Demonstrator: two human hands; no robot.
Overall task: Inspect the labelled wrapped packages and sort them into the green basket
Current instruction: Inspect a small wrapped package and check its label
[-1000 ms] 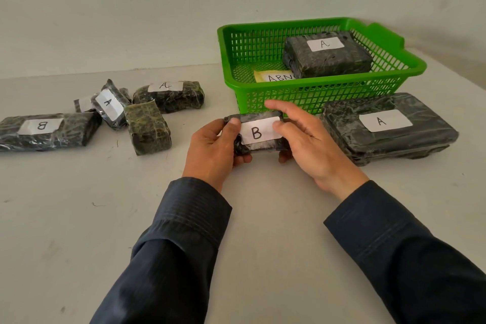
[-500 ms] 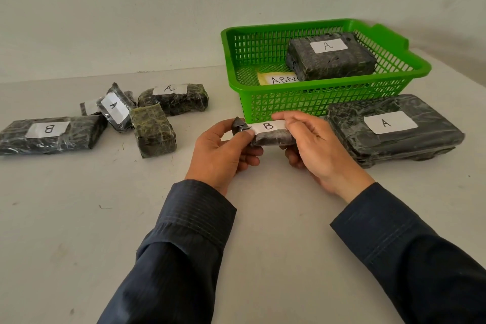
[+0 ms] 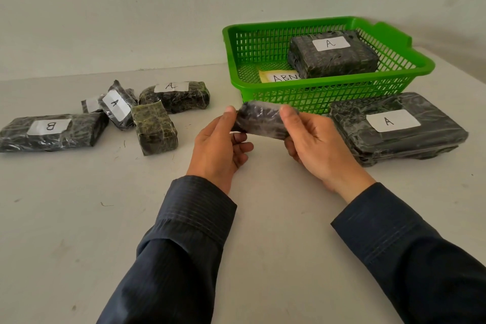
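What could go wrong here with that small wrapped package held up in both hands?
1. The small package is pinched only at its ends by the left hand and the right hand. Its glossy wrap could slip, and it might drop.
2. Its label faces away from the camera, so it might get sorted wrongly.
3. The green basket stands just behind the hands, and a quick move could knock it.

table (image 3: 65, 231): pale, small specks | wall (image 3: 131, 8): plain, off-white
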